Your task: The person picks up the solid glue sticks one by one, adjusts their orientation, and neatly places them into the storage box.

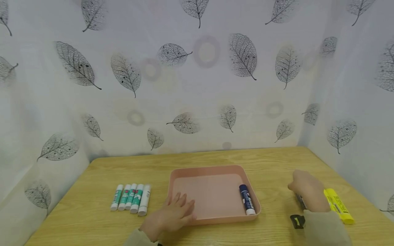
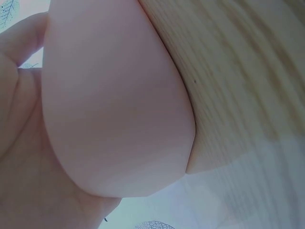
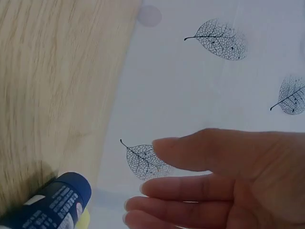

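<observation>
Right sleeve (image 1: pixel 326 229): beige, at 5 o'clock in my head view, slanting up toward 11.

Left sleeve (image 1: pixel 136 239): likewise beige, at 7 o'clock.

Left hand (image 1: pixel 172 213): at the 8 o'clock corner of one pink tray (image 1: pixel 209 194); back upward, fingers spread and pointing toward 1 o'clock across the rim. My left wrist view shows the palm along the tray's outer wall. State: wide, resting on the tray.

Right hand (image 1: pixel 311 193): at 3 o'clock from the tray, well apart, knuckles toward 11. My right wrist view shows thumb and fingers nearly straight, parted by a narrow gap.

Navy stick (image 3: pixel 52 205): one, at 7 o'clock in my right wrist view, near the fingertips, a gap between; in my head view the hand mostly hides it.

Navy-and-white stick (image 1: pixel 247 200): one, inside the tray along its 3 o'clock wall, white end toward 6.

Green-labelled sticks (image 1: pixel 137 198): four, lying in a row at 9 o'clock from the tray; white stick (image 1: pixel 145 200) at the row's 3 o'clock end.

Yellow item (image 1: pixel 338 206): at 4 o'clock from the right hand, single or double I cannot tell.

Surface (image 1: pixel 271 164): wood-grained; leaf-print curtain (image 1: pixel 209 85) at 12.
</observation>
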### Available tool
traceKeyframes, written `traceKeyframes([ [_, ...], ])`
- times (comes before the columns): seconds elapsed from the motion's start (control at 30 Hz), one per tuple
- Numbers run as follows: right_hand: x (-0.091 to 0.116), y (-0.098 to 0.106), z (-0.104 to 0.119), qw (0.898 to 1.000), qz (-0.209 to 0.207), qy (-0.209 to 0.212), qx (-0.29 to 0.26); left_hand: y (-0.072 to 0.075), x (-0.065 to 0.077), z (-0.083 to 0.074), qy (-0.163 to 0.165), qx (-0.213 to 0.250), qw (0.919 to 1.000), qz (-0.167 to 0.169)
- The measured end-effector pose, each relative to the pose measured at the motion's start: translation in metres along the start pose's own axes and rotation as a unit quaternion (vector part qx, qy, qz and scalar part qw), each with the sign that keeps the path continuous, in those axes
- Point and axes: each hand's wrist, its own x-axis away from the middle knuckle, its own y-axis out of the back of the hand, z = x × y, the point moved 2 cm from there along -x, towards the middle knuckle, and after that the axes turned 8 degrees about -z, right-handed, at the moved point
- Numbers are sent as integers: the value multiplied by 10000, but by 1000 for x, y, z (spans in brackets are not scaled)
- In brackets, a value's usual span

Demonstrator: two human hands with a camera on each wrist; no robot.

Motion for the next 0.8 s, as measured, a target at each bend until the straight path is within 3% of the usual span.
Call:
traceKeyframes([
  [0.6,-5,-12,-16,9980,560,-268,126,-1,0,1,-95,-71,9999,-100],
  [0.8,-4,-16,-16,9981,526,-266,164,-1,1,1,-78,-59,9999,-84],
])
